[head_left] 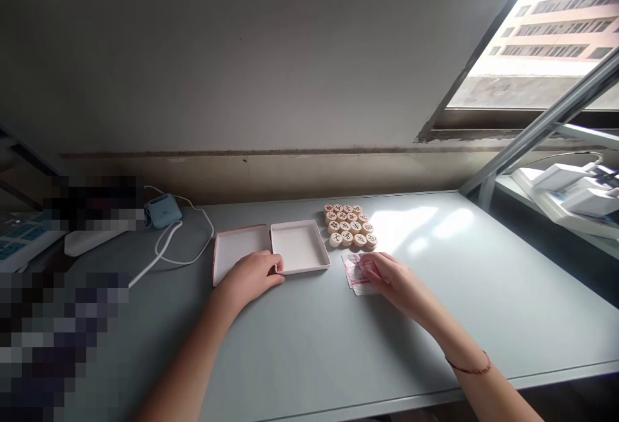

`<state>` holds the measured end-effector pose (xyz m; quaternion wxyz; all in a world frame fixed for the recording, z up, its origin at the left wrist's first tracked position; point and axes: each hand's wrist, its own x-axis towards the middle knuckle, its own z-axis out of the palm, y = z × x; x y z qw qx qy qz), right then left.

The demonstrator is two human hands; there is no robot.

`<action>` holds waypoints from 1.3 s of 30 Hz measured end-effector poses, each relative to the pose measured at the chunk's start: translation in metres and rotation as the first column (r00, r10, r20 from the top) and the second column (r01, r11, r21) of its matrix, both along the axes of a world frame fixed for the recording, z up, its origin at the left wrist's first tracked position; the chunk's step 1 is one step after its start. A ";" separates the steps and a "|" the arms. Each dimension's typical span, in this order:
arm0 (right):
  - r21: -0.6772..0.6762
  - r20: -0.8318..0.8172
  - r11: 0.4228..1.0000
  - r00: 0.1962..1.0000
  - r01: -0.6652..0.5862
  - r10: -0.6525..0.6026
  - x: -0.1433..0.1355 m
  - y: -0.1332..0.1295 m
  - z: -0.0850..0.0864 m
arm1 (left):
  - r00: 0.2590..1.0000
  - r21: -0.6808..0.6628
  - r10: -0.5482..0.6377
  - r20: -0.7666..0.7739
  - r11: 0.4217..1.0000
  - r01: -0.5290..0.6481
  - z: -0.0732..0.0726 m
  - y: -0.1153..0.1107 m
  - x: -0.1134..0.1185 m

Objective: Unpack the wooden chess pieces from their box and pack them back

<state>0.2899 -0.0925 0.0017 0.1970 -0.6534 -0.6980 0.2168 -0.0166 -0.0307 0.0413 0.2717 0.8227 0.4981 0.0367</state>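
Two shallow open box halves lie side by side on the desk: one with a brown rim (242, 240) on the left and a white one (300, 245) on the right. My left hand (251, 274) is closed on their near edge where they meet, fingers over the rim and thumb outside. Just right of the boxes, Chinese chess pieces (349, 226) stand in tight rows, with red and black characters on their tops. In front of them my right hand (394, 280) grips a folded thin sheet with pink lines (355, 270), which rests on the desk; its fingertips are partly hidden.
A light blue device (163, 211) and a white cable (167, 248) lie at the back left near a white power strip (97, 238). White adapters (563, 183) sit on a shelf at the right, beside a slanting metal post (532, 125). The wall borders the grey desk (309, 357).
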 end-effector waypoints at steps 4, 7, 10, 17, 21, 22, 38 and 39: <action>0.117 0.123 0.993 0.992 0.020 -0.034 -0.001 -0.001 0.003 | 0.999 -0.001 0.008 0.037 1.000 -0.008 -0.002 0.002 0.004; 0.222 0.153 0.972 0.982 0.078 -0.113 -0.004 -0.004 0.007 | 0.998 0.023 0.020 0.054 0.999 -0.021 -0.004 0.005 0.006; 0.313 0.076 0.949 0.996 0.017 -0.042 -0.016 -0.003 0.012 | 0.997 0.054 0.042 0.057 0.998 -0.045 -0.007 0.011 0.008; 0.344 0.162 0.872 0.937 -0.349 0.311 -0.064 0.012 0.016 | 1.000 0.090 -0.025 0.014 0.996 0.023 -0.014 0.022 0.003; 0.305 0.191 0.807 0.863 -0.505 0.467 -0.089 0.019 0.013 | 0.996 0.264 -0.060 -0.064 0.962 0.075 -0.012 0.017 0.001; 0.301 0.207 0.796 0.851 -0.525 0.483 -0.094 0.020 0.010 | 0.996 0.362 -0.044 -0.075 0.929 0.069 -0.012 0.014 0.001; 0.338 0.232 0.827 0.891 -0.449 0.389 -0.097 0.024 -0.024 | 0.969 0.489 -0.244 0.048 0.851 0.191 -0.052 -0.028 0.020; 0.330 0.226 0.829 0.890 -0.452 0.396 -0.097 0.024 -0.023 | 0.970 0.467 -0.237 0.058 0.865 0.183 -0.050 -0.028 0.019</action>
